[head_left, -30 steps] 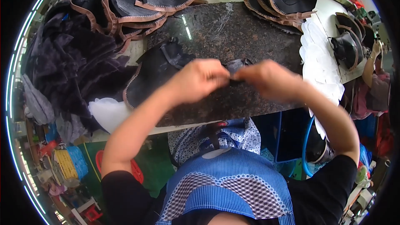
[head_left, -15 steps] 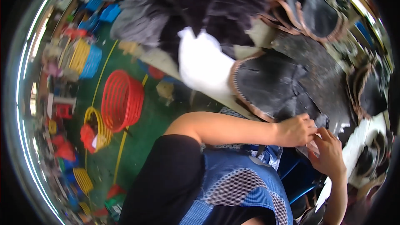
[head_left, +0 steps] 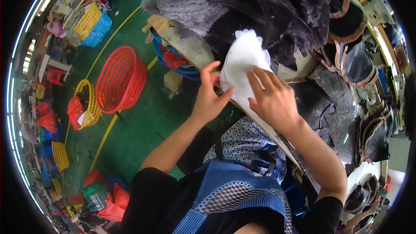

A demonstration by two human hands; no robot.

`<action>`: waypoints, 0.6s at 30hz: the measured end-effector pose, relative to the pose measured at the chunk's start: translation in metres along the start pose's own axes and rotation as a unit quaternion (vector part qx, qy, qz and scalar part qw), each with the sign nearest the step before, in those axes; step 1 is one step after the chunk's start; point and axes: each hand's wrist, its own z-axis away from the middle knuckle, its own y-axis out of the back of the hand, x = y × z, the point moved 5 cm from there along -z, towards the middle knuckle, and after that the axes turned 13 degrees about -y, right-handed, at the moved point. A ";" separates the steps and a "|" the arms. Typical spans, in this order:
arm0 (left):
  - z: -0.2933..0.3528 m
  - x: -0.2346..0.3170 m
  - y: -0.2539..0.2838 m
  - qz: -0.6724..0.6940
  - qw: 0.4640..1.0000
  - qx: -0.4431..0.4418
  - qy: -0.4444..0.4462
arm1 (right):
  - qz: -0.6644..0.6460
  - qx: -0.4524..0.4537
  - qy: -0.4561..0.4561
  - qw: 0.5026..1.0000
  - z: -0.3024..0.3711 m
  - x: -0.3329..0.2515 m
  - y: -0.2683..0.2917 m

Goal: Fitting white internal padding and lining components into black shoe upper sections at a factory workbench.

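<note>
A white, curved piece (head_left: 248, 54) with a scalloped tip lies at the edge of the worktable, against a dark furry pile. My right hand (head_left: 277, 104) rests over its right part with fingers stretched out, apparently touching its surface. By its left edge is my left hand (head_left: 209, 97), thumb and fingers spread apart; whether a fingertip touches the piece I cannot tell. A black leather-like piece (head_left: 310, 108) lies to the right of the white one, partly hidden behind my right hand and forearm.
Dark grey fur pieces (head_left: 260, 0) heap up at the far side. Black pieces with brown fuzzy edges (head_left: 359, 67) are stacked at the right. On the green floor to the left stand a red basket (head_left: 122, 80) and a yellow basket (head_left: 90, 104).
Both hands have left the black piece at the right and moved left to the white piece. My view has shifted, and my fingers have gone from pinched together to spread.
</note>
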 end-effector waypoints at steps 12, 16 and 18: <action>0.007 -0.002 0.004 0.031 0.998 -0.001 -0.055 | 0.186 0.015 0.034 0.982 -0.026 -0.035 -0.028; 0.007 -0.005 0.002 0.056 0.997 0.008 -0.052 | 0.183 0.045 0.053 0.981 -0.022 -0.029 -0.032; 0.007 -0.003 0.000 0.071 0.996 0.013 -0.056 | 0.088 -0.004 0.052 0.995 -0.025 -0.007 -0.029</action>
